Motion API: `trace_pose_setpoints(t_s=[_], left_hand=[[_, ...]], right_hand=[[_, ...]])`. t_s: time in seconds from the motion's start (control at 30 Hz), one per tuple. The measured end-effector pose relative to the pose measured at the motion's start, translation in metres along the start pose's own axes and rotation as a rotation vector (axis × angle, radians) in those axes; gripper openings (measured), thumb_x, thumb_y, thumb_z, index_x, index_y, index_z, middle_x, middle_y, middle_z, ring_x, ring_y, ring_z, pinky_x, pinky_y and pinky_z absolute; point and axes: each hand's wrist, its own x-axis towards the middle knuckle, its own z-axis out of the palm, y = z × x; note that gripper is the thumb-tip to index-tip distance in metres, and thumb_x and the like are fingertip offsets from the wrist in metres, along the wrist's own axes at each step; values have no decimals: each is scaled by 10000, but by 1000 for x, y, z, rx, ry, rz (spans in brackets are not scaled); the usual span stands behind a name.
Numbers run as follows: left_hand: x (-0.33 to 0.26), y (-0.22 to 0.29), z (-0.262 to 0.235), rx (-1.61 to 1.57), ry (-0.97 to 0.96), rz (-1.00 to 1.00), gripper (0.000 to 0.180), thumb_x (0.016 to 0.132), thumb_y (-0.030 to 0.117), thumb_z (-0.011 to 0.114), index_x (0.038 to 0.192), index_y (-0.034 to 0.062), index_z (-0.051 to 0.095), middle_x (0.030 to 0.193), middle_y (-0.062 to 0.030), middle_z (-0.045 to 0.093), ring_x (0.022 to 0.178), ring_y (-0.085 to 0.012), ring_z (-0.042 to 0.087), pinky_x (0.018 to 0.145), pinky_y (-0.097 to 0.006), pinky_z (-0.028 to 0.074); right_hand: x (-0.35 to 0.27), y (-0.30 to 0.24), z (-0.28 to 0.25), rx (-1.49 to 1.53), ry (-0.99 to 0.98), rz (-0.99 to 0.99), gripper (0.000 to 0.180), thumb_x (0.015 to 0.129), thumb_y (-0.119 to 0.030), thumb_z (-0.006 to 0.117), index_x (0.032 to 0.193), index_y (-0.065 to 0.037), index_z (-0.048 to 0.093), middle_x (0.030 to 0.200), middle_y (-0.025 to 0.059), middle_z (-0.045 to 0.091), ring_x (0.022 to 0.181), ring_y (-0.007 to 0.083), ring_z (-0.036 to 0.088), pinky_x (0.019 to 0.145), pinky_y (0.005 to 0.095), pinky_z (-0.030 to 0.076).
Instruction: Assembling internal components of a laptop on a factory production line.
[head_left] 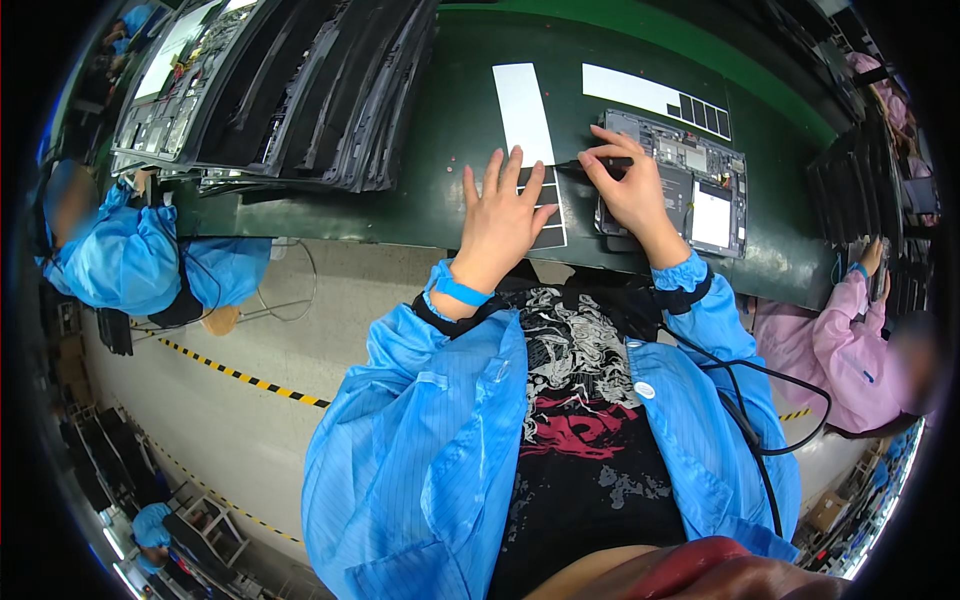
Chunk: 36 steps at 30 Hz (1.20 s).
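My left hand point(493, 218) lies with fingers spread on a long white backing sheet point(522, 105), over its near end, where black rectangular stickers point(551, 218) show beside the fingers. In a pinch, my right hand point(632, 192) holds a slim black pointed tool point(567, 164). Its tip points left, at the stickers near my left fingertips; whether it touches them I cannot tell. Under and beside my right hand is an opened laptop base point(728, 165), with its circuit board, black battery and a white rectangular part point(711, 216) exposed.
A second white sheet point(628, 84) with black stickers lies beyond the laptop base. Stacked laptop parts point(300, 110) stand at the left of the green table point(450, 60), and more dark panels point(850, 185) at the right. Co-workers in blue point(125, 250) and pink point(835, 340) sit on either side.
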Motion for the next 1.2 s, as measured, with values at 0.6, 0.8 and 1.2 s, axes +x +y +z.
trace_pose_setpoints(t_s=[0.6,0.8,1.2], left_hand=[[0,2,-2,-22,-28,-23,518,869,389,585,1309,129,500,1389,-169,401,1293,-373,356,1011,-619,291],[-1,2,0,1,-3,4,503,871,389,581,1306,146,511,1394,-161,401,1293,-373,357,1010,-618,292],[28,14,-23,-157,-46,77,444,847,282,629,1227,64,560,1323,-208,455,1260,-411,373,1023,-505,330]], right_hand=[[4,-1,-3,20,-44,-124,175,815,-215,654,886,-66,711,871,109,694,809,232,652,1084,422,302],[3,-6,-6,-2,-45,-87,180,820,-205,646,930,-81,718,713,85,683,648,206,646,1098,414,279],[-1,60,-117,722,174,341,282,886,-190,643,1075,20,634,1007,91,667,925,169,646,756,256,515]])
